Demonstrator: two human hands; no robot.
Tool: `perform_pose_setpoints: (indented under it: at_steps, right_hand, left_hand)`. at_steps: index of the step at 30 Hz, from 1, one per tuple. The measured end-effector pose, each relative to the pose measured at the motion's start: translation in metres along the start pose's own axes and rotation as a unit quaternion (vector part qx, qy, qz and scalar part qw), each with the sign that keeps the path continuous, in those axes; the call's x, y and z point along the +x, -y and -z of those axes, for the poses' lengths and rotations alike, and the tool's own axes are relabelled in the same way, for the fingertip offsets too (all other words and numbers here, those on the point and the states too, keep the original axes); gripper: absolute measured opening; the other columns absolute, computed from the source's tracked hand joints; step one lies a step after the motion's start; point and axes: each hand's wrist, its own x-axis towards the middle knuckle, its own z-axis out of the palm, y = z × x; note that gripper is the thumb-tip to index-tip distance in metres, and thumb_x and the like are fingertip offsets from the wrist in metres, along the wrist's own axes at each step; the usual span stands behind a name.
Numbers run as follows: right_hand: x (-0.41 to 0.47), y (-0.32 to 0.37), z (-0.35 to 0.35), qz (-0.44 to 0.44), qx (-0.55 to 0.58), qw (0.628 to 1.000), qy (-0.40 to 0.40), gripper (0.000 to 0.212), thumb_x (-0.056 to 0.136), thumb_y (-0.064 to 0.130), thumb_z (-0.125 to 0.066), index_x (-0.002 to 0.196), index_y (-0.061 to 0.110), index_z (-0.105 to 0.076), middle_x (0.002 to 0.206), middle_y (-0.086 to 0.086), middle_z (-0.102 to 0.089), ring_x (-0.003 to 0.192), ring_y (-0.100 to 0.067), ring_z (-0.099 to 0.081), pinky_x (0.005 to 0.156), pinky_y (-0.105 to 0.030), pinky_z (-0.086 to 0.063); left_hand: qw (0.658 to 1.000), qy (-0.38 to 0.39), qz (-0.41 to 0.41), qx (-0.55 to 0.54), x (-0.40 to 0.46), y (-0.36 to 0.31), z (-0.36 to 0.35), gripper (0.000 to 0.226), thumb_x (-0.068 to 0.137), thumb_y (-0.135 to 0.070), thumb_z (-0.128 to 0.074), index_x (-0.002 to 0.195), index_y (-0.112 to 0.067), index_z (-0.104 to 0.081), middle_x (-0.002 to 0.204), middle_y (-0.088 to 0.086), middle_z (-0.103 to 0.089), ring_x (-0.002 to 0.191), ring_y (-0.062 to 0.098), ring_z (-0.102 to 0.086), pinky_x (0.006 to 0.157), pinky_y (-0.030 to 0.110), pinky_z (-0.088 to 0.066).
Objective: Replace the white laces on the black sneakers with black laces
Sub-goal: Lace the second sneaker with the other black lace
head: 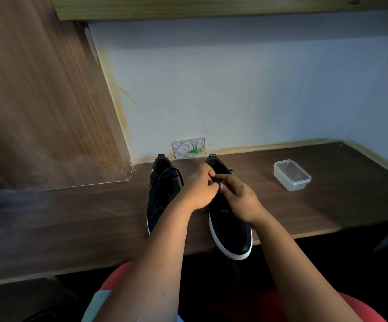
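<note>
Two black sneakers stand side by side at frame centre on my dark surface.

My left hand and right hand both pinch the black lace over the right sneaker; the left sneaker is already black-laced. A clear container sits at right.

Both forearms bare to the bottom frame edge; no sleeves, watch or rings visible. Left hand and right hand ungloved. Lap: red garment over both thighs, with a light teal panel at the left thigh. Fabric detail blurred.
</note>
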Motion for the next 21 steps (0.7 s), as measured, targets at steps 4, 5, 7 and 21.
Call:
perform_pose_setpoints:
  at_steps: [4,5,7,21]
  right_hand:
    - [-0.003,0.007,0.004,-0.08,0.286,0.955,-0.013,0.031,0.101,0.031,-0.044,0.114,0.011,-0.063,0.083,-0.006,-0.065,0.066,-0.013,-0.056,0.066,-0.026,-0.046]
    - [-0.003,0.007,0.007,-0.081,0.29,0.954,-0.01,0.028,0.099,0.031,-0.049,0.112,0.011,-0.064,0.083,-0.008,-0.064,0.064,-0.014,-0.054,0.063,-0.025,-0.046]
    - [-0.002,0.002,0.009,-0.053,0.234,0.971,-0.005,0.017,0.092,0.024,-0.062,0.105,0.015,-0.069,0.085,-0.008,-0.067,0.067,-0.017,-0.06,0.066,-0.026,-0.051]
    - [-0.002,0.002,0.011,0.053,0.012,0.998,0.01,0.031,0.089,0.009,-0.065,0.119,0.017,-0.067,0.102,0.009,-0.071,0.096,0.001,-0.065,0.088,-0.017,-0.049]
  left_hand:
    - [0.998,0.019,0.022,-0.055,-0.004,0.001,0.003,0.018,0.097,-0.012,-0.045,0.113,-0.018,-0.044,0.093,0.002,-0.054,0.076,0.016,-0.067,0.082,0.037,-0.056]
    - [0.998,0.024,0.022,-0.058,-0.004,0.001,0.003,0.019,0.097,-0.012,-0.046,0.116,-0.017,-0.044,0.093,0.002,-0.056,0.075,0.015,-0.067,0.083,0.037,-0.056]
    - [0.998,0.022,0.016,-0.053,-0.005,0.002,0.003,0.025,0.097,-0.011,-0.048,0.121,-0.015,-0.046,0.092,0.001,-0.058,0.073,0.011,-0.066,0.08,0.031,-0.055]
    - [0.995,-0.017,-0.004,-0.097,-0.003,-0.003,-0.005,0.053,0.091,-0.006,-0.059,0.135,-0.024,-0.034,0.108,-0.001,-0.043,0.08,0.012,-0.055,0.081,0.027,-0.051]
